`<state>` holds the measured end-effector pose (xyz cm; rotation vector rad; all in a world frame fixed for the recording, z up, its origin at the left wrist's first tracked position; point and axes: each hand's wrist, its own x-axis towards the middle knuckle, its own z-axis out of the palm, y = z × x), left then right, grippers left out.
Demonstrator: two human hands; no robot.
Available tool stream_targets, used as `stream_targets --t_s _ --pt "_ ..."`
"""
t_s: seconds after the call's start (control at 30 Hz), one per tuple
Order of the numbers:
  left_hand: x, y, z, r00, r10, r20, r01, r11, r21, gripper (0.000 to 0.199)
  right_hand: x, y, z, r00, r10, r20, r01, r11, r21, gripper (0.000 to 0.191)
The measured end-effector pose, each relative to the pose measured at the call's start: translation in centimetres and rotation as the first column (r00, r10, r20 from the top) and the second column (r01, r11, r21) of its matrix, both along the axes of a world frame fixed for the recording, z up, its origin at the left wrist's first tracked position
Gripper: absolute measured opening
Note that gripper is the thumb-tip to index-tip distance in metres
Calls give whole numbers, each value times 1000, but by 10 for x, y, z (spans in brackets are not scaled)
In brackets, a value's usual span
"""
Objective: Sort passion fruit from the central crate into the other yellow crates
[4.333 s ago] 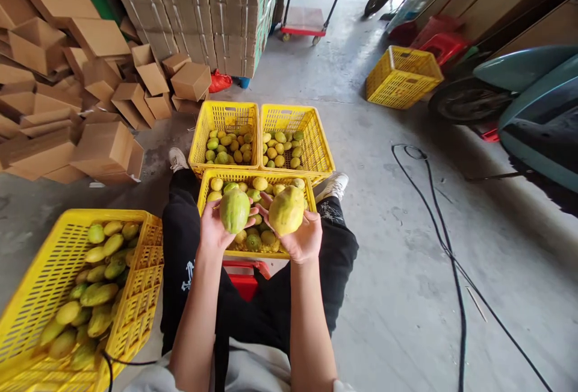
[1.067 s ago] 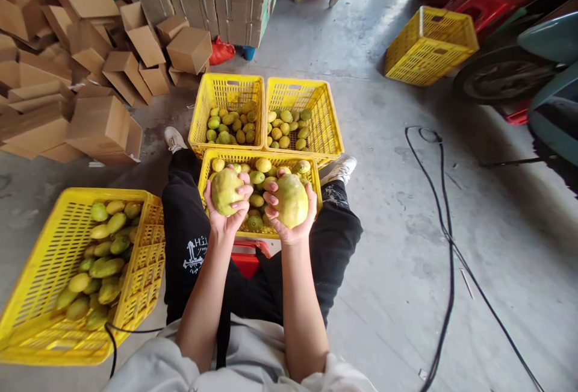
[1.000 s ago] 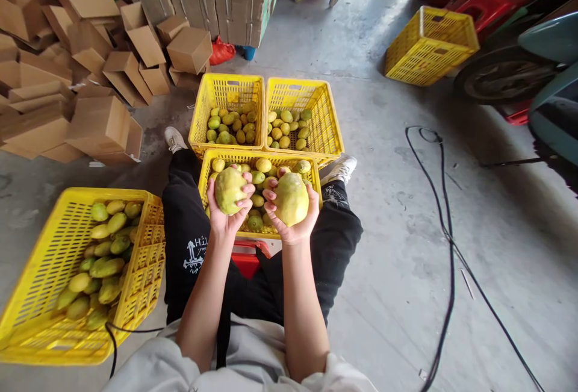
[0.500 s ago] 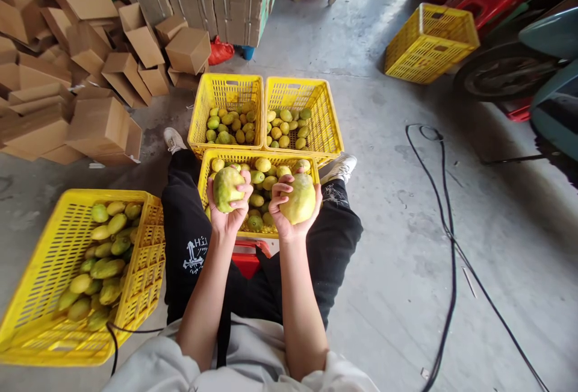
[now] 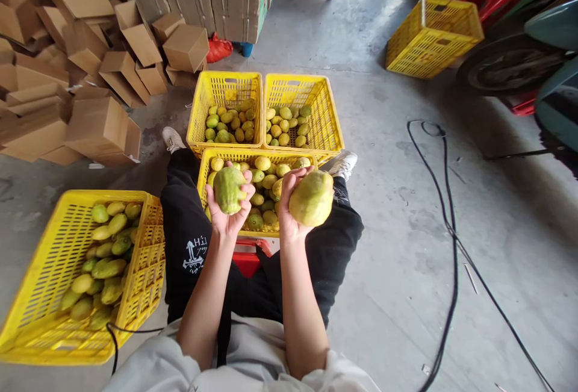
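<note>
My left hand (image 5: 226, 217) is wrapped round a green-yellow fruit (image 5: 229, 190), held over the near yellow crate (image 5: 205, 169). In my right hand (image 5: 291, 217) is a larger, paler yellow fruit (image 5: 311, 198), above that crate's right edge. Several yellow-green fruits (image 5: 270, 182) lie in the near crate, partly hidden by my hands. Just beyond it stand two more yellow crates, the left one (image 5: 194, 115) and the right one (image 5: 334, 118), each with several fruits inside.
A large yellow crate (image 5: 40, 265) of longer fruits stands at the left. Cardboard boxes (image 5: 97, 127) are piled behind it. Black cable (image 5: 454, 259) lies on the floor at the right, below another yellow crate (image 5: 433, 37) and a parked vehicle (image 5: 555, 31).
My right hand has turned its fruit, which now sits further right with more of its surface showing. The fruit in my left hand has also turned and shows a greener side.
</note>
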<state>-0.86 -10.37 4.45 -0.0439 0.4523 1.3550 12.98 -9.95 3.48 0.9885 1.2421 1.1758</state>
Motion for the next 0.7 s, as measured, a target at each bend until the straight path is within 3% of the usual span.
stream_targets --t_s 0.03,0.07,0.13,0.2,0.27,0.4,0.47,0.5,0.63,0.7 --pt "0 0 -1 1000 -11 0 11 1000 1 57 2 0 -2 967 92 239 -115 989 88 39" --pt "0 -1 -2 1000 -27 -3 27 1000 2 56 3 0 -3 879 127 460 -213 967 138 37" --pt "1 0 -2 998 -61 -20 61 998 -6 53 5 -1 -6 582 119 805 -353 928 118 34" --pt "3 0 0 995 -87 -45 85 996 -27 53 4 -2 -6 350 106 931 -366 930 31 37" --pt "4 1 3 993 -106 -59 104 994 -46 53 0 -2 -5 166 125 978 -334 940 -63 41" --pt "3 2 5 991 -126 -36 125 992 -29 44 -7 -2 1 -80 196 977 -248 946 -210 43" --pt "2 3 6 993 -114 -17 114 993 -13 40 -9 -1 5 -106 229 968 -227 942 -248 44" --pt "1 3 6 995 -100 -6 100 995 -7 39 -9 0 6 -82 237 968 -219 943 -250 45" --pt "-1 4 4 997 -59 47 58 998 20 40 -7 2 7 160 209 965 -202 964 -175 51" --pt "-2 4 1 995 -74 69 71 997 39 45 -5 2 3 250 188 950 -264 957 -120 54"
